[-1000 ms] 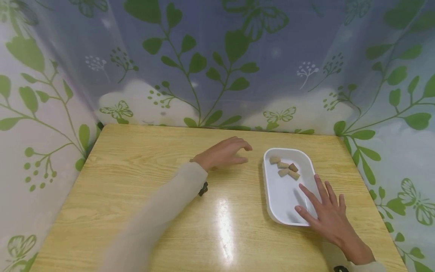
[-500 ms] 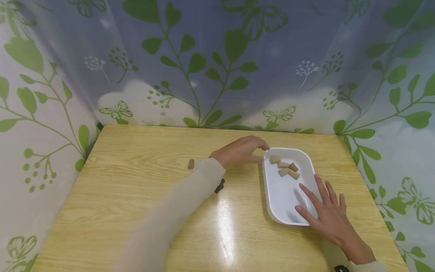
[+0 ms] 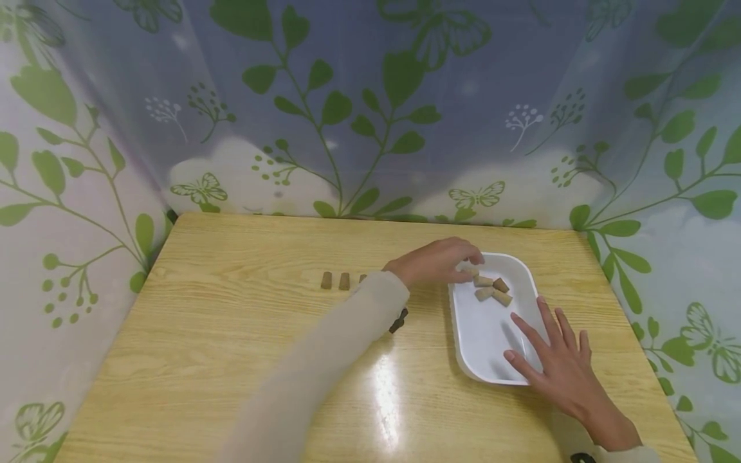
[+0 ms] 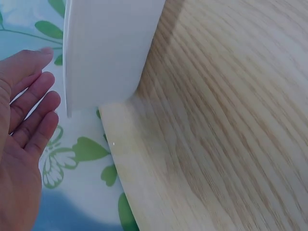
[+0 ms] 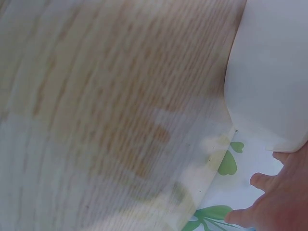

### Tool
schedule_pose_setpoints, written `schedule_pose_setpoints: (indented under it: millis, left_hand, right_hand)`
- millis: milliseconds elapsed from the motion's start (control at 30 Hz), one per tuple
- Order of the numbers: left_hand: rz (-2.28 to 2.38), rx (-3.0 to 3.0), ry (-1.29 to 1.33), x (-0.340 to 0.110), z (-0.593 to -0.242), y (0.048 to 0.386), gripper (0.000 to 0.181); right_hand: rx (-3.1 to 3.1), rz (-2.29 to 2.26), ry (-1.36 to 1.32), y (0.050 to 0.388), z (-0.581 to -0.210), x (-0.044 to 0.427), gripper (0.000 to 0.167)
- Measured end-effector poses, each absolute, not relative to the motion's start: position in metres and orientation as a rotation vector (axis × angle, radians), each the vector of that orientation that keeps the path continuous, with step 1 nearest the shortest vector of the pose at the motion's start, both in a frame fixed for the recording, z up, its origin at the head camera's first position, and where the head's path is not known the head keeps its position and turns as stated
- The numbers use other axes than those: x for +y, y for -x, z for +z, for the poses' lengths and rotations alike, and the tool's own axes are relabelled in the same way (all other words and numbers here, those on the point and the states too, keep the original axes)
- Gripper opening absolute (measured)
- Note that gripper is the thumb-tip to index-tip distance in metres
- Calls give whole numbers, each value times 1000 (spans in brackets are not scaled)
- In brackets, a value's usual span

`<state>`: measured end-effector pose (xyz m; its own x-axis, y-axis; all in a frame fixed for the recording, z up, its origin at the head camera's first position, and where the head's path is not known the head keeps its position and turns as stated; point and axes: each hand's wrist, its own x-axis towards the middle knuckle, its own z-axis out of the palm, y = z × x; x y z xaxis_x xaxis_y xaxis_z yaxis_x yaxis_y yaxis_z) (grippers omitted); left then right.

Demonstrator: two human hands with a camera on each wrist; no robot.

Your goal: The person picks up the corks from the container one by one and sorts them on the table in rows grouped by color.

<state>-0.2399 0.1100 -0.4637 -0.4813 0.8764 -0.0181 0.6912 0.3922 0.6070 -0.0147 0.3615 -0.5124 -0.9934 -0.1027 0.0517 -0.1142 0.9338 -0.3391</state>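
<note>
Tan pieces (image 3: 484, 294) in white tray (image 3: 485, 347) are shown by head view only; left-hand grip (image 3: 435, 262) is loosely parted at far-left rim, right-hand grip (image 3: 563, 374) spread wide, both empty.

You are facing a glossy, wood-grained tabletop (image 3: 428, 411) at lower centre; right of centre, your smooth, plastic-looking tray (image 3: 483, 341) is holding matt, woody pieces (image 3: 484, 294); a cloth-like backdrop (image 3: 463, 135) is filling the top.

Gap between left sleeve (image 3: 330, 363) and tray (image 3: 483, 344)
</note>
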Motion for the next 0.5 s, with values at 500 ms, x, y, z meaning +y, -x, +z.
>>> schedule_pose_setpoints:
  millis: [500]
  left_hand:
    - [666, 2254, -1393, 142, -471, 235, 38]
  right_hand:
    - [-3058, 567, -170, 13, -512, 361, 68]
